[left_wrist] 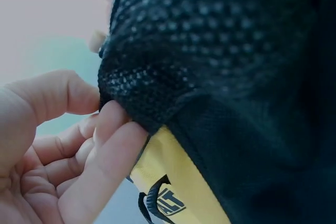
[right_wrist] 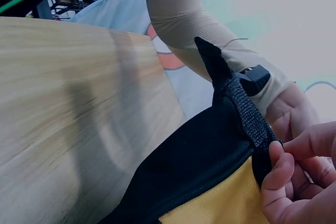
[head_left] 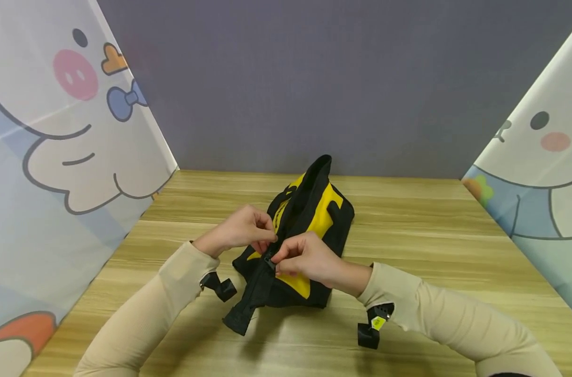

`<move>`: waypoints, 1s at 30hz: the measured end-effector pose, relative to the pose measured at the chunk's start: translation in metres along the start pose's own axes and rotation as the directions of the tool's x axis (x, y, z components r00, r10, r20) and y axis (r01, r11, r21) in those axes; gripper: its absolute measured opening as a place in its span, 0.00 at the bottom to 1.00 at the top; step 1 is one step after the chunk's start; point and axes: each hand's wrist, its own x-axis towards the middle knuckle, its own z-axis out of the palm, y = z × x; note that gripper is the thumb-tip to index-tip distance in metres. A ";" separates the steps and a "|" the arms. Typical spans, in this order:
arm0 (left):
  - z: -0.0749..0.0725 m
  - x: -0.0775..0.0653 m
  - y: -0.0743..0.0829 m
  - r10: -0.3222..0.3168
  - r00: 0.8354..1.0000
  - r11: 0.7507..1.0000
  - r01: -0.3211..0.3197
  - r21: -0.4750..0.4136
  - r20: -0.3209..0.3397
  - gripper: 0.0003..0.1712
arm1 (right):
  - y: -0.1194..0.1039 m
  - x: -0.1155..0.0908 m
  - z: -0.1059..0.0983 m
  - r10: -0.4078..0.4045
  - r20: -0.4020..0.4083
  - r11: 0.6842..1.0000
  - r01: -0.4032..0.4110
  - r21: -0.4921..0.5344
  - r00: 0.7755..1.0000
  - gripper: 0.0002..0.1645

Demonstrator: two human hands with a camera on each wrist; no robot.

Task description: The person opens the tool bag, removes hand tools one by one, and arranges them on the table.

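Note:
A black and yellow fabric zip bag sits on the table, its mouth gaping at the far end. Along its top runs a black zipper, ending in a loose fabric tab near me. My left hand pinches the edge of the bag's mouth between thumb and fingers, just beyond the slider. With thumb and index finger, my right hand pinches the zipper at its slider; the fingertips hide most of the pull. In the left wrist view, the woven zipper edge lies between the left fingertips, above a yellow panel with dark lettering.
The wood-grain table extends around the bag. A grey panel stands behind it, and cartoon-printed sheets flank both sides. Each wrist wears a black strap mount.

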 end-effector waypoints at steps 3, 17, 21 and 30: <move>-0.001 0.000 0.000 -0.003 1.000 1.000 0.003 -0.015 0.001 0.08 | -0.001 0.001 -0.004 0.001 0.022 1.000 -0.001 -0.001 1.000 0.07; -0.009 -0.006 -0.014 -0.005 0.999 0.997 0.009 -0.077 0.046 0.08 | 0.011 0.000 -0.013 -0.104 0.042 0.994 0.105 -0.026 0.994 0.13; -0.011 -0.008 -0.018 -0.027 0.997 0.994 0.033 -0.103 0.067 0.08 | 0.013 -0.001 -0.008 -0.140 0.015 0.990 0.140 -0.033 0.990 0.13; -0.015 -0.019 -0.027 0.006 0.988 0.992 0.013 -0.124 0.152 0.08 | 0.014 -0.005 -0.005 -0.246 -0.080 0.937 0.216 -0.274 0.966 0.07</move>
